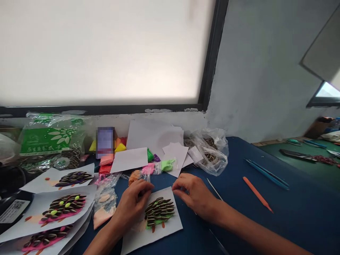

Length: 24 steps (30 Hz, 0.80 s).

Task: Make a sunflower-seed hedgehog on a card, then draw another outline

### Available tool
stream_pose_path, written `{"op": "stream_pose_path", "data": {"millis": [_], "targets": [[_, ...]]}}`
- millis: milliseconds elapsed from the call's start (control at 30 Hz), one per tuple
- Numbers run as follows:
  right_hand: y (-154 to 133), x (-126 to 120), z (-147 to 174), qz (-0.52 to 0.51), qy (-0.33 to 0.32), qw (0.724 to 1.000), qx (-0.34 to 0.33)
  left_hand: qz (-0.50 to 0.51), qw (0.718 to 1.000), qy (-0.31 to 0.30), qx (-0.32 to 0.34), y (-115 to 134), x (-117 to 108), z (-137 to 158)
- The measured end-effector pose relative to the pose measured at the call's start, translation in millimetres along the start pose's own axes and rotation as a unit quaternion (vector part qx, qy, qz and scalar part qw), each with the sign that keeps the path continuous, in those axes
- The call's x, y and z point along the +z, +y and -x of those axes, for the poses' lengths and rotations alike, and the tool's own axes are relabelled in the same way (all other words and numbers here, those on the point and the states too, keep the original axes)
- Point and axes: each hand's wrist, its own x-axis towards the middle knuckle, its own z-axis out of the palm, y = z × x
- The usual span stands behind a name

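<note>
A white card [166,232] lies on the blue table, bearing a hedgehog-like shape of striped sunflower seeds [159,211] set in green clay, with small brown clay feet below. My left hand [134,200] rests over the card's left side, covering part of a pale clay patch. Its fingers are curled and pressed together; whatever they may hold is hidden. At the card's upper right corner is my right hand [195,194], thumb and fingertips drawn together in a pinch. I cannot make out anything between them.
Finished-looking seed cards [87,198] are stacked at left. Bagged colored clay [105,209], white paper [130,159] and a plastic bag of seeds [212,152] line the back. Rightward lie an orange pointed tool [257,194], blue tweezers [267,173] and, farther off, scissors [300,156].
</note>
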Motion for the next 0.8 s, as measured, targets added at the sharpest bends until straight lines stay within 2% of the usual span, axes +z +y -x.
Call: {"op": "stream_pose_path", "data": {"millis": [167,267,433,667,800], "targets": [[-4,10,-31,0.004,-0.058,0.998,-0.026,-0.015,0.999,-0.014,0.033,-5,4,-1],[-7,11,-47,-0.008,-0.130,0.991,-0.027,-0.020,0.999,-0.031,0.032,-6,4,-1],[-13,8,-57,-0.006,-0.209,0.977,-0.033,-0.014,0.999,-0.043,0.028,-6,3,-3],[-18,7,-58,0.038,-0.251,0.967,-0.026,-0.009,0.999,-0.041,0.028,-8,4,-2],[-19,6,-59,0.090,-0.245,0.965,-0.039,-0.009,0.999,-0.042,0.031,-8,4,-2]]}}
